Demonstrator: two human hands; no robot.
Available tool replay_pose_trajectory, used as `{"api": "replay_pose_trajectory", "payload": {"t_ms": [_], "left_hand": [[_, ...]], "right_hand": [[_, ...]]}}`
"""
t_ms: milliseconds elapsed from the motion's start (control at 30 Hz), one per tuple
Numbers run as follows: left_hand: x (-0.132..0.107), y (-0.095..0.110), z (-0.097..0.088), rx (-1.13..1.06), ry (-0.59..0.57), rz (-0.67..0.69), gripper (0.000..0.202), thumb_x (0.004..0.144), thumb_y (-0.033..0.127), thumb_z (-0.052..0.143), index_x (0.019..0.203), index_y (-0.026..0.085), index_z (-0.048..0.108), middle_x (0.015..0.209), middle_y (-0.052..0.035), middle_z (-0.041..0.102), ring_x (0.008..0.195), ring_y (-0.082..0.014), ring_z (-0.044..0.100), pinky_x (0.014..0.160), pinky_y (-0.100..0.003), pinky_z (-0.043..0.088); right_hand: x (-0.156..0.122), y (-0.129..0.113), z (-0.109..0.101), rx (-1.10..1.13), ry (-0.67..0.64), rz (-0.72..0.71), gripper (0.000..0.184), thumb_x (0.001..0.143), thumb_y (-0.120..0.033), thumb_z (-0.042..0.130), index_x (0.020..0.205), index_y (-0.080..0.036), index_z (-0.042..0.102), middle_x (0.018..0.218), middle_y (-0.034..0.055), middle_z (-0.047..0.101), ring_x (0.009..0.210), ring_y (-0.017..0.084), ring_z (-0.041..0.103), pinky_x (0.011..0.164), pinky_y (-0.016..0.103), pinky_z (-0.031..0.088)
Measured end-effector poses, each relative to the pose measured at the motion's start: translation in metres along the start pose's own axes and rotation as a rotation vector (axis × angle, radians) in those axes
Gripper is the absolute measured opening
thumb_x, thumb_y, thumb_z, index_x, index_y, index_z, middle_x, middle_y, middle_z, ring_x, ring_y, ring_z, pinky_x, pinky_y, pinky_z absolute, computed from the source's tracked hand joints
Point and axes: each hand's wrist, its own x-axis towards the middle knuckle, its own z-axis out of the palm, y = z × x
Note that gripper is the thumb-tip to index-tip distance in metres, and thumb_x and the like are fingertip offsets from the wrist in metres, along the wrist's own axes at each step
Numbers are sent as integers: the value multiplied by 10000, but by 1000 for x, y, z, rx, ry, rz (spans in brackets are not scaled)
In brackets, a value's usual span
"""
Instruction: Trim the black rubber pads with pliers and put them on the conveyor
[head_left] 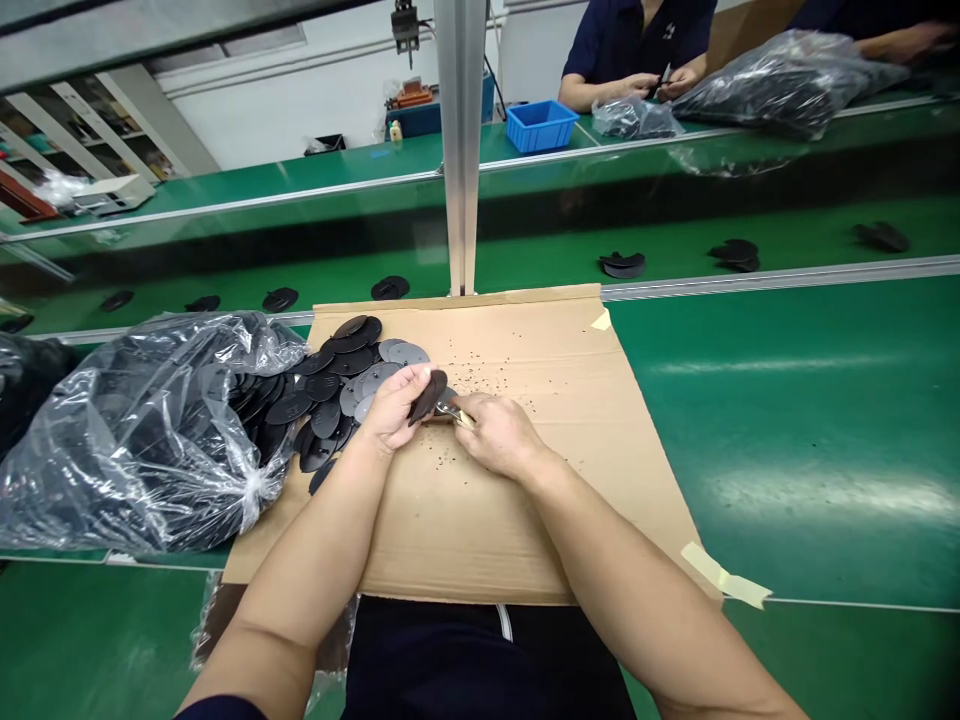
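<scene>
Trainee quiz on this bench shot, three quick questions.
1. True or false: the left hand holds a black disc above the cardboard sheet.
2. Which hand grips the small metal-tipped tool?
3. Fill in: the plastic crate in the background is ____.

Key: 1. True. 2. The right hand. 3. Blue.
</scene>
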Motion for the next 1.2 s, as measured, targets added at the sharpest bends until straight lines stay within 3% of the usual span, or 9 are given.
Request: {"api": "replay_pose_trajectory", "payload": {"t_ms": [100, 200, 300, 433, 600, 733, 933, 1067, 1200], "left_hand": [[3, 7, -2, -82, 71, 143, 431, 651, 354, 821, 981, 150, 634, 762, -10, 647, 561, -79, 582, 460, -168, 449], [6, 10, -7, -183, 129, 241, 341, 667, 283, 810, 931, 155, 636, 888, -27, 676, 716, -103, 637, 638, -203, 525], [9, 10, -12, -250, 203, 270, 327, 649, 262, 815, 895, 165, 623, 804, 4, 654, 649, -79, 601, 586, -186, 489], [9, 9, -12, -244, 230, 283, 360, 598, 248, 838, 856, 166, 601, 713, 32, 606, 549, -50, 525, 490, -165, 410], [9, 5, -11, -197, 190, 261, 387, 574, 177, 831, 890, 147, 609, 814, -5, 641, 675, -89, 592, 647, -230, 499], [9, -1, -11, -165, 154, 228, 367, 577, 194, 828, 858, 134, 600, 791, -7, 634, 689, -102, 603, 717, -272, 521], [8, -4, -8, -105, 147, 225, 406, 631, 290, 809, 914, 168, 545, 830, -7, 644, 733, -140, 647, 719, -298, 530], [5, -4, -5, -43, 120, 215, 437, 684, 372, 775, 981, 197, 508, 875, -28, 676, 776, -168, 671, 724, -319, 536], [4, -8, -4, 54, 104, 243, 495, 670, 422, 782, 1016, 186, 518, 834, -44, 686, 733, -180, 674, 701, -318, 536]], "right_hand": [[4, 5, 8, 45, 188, -4, 283, 857, -245, 543, 1121, -184, 627, 1041, 66, 672, 963, 227, 590, 879, 314, 421], [12, 9, 16, 31, 264, -75, 306, 862, -261, 575, 1146, -157, 611, 1089, 85, 658, 993, 247, 557, 931, 352, 396], [22, 6, 24, 1, 208, -170, 285, 859, -253, 585, 1131, -173, 616, 1121, 75, 652, 991, 248, 546, 904, 357, 400], [29, -1, 33, -64, 117, -229, 278, 808, -168, 581, 1080, -182, 639, 1012, 73, 669, 941, 244, 557, 857, 344, 414], [23, 4, 32, -19, 148, -191, 294, 785, -93, 529, 1042, -176, 642, 972, 71, 669, 914, 226, 575, 867, 328, 429], [13, 13, 23, 59, 206, -151, 235, 837, -126, 514, 1030, -181, 635, 975, 61, 673, 916, 211, 590, 888, 313, 434], [7, 14, 15, -5, 45, -121, 232, 832, -166, 565, 1054, -191, 627, 1025, 66, 667, 961, 224, 590, 914, 328, 423], [7, 11, 13, -9, 24, -105, 247, 819, -138, 550, 1047, -187, 632, 1008, 72, 667, 954, 219, 593, 913, 324, 422], [7, 11, 9, 280, 147, 5, 127, 826, -227, 559, 920, -191, 636, 916, 56, 667, 863, 201, 603, 824, 321, 459]]}}
